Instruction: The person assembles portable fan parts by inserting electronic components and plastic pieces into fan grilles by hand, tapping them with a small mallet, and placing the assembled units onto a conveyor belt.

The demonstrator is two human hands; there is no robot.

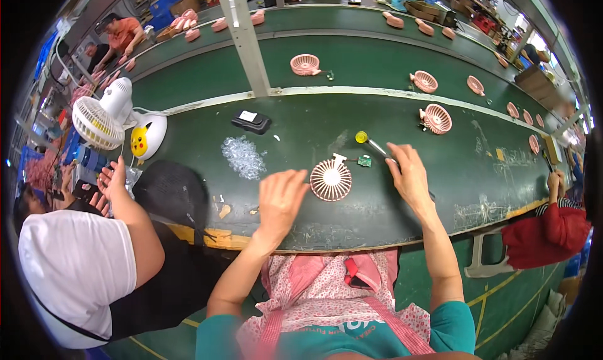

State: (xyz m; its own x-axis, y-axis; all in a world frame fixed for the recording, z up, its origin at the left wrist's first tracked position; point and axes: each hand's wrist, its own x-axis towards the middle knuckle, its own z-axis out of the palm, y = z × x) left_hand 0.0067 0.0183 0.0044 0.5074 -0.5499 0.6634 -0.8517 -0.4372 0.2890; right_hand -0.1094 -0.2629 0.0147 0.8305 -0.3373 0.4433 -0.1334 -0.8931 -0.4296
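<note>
A round pink fan housing with slatted ribs (331, 180) lies on the green worktable in front of me. A small green circuit board (364, 161) sits at its upper right, joined by a short lead. Beside the housing's left edge hovers my left hand (281, 200), slightly blurred, fingers extended and holding nothing I can see. My right hand (409, 174) grips a slim metal-shafted tool (377, 148) between thumb and fingers. The tool's far end meets a round yellow piece (361, 137); whether they are joined, I cannot tell.
Left of centre lie a pile of small clear plastic pieces (244, 158) and a black case (251, 121). A white desk fan (100, 121) and a black cushion (171, 193) stand farther left. Pink fan housings (436, 119) line the conveyor beyond. Co-workers sit on both sides.
</note>
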